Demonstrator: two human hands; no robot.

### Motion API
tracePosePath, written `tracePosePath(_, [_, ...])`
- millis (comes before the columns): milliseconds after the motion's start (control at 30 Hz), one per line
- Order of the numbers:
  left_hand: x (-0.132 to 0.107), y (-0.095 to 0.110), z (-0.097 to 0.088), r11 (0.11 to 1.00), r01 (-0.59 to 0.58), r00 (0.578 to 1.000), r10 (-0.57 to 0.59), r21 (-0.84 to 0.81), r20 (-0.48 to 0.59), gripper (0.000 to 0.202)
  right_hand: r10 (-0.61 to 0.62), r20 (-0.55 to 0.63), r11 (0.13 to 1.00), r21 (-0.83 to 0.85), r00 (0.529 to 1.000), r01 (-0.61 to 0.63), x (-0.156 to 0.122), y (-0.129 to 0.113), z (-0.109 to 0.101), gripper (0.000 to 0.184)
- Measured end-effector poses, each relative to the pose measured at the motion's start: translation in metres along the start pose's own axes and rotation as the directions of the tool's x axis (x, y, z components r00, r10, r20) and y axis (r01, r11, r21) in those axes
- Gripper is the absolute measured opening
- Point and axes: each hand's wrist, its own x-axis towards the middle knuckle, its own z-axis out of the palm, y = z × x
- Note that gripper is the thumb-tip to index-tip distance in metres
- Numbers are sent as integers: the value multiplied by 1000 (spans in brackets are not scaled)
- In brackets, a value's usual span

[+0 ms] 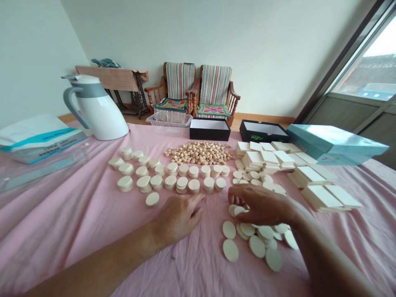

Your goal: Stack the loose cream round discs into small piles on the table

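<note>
My left hand rests low over the pink cloth with its fingers curled inward, the thumb close to the forefinger. Whether anything is inside is hidden. A single pale round disc lies to its left. Beyond it are short stacks of discs in rough rows. My right hand hovers over loose discs, palm down. Its fingers are bent and the thumb is apart from them, with pale discs showing in the gap. More loose discs lie spread below and beside this hand.
Small wooden pieces form a heap behind the stacks. White rectangular blocks are piled at right. Black boxes, a clear plastic tray and a light-blue box line the back. A white jug and a package stand left.
</note>
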Motion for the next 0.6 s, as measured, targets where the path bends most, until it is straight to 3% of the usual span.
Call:
tracePosePath(100, [0,1,-1,1000,1,1000,-1,2,4,28,-2,-17,1000,-10,1000,2,1,-1,2,23])
tracePosePath(233, [0,1,-2,1000,0,1000,0,-12,2,27,20,-141,1000,-1,990,-21,11,3,6,16])
tracePosePath(400, [-1,-1,-1,1000,3,1000,-3,-27,8,26,141,-346,984,-51,928,-168,24,12,13,14])
tracePosePath(500, [-1,-2,1,1000,4,1000,-4,-31,6,28,161,-358,981,-48,920,-190,24,15,12,8])
tracePosePath(600, [-2,-2,0,999,1,1000,-1,-34,6,29,120,-316,989,-44,941,-141,19,13,7,7])
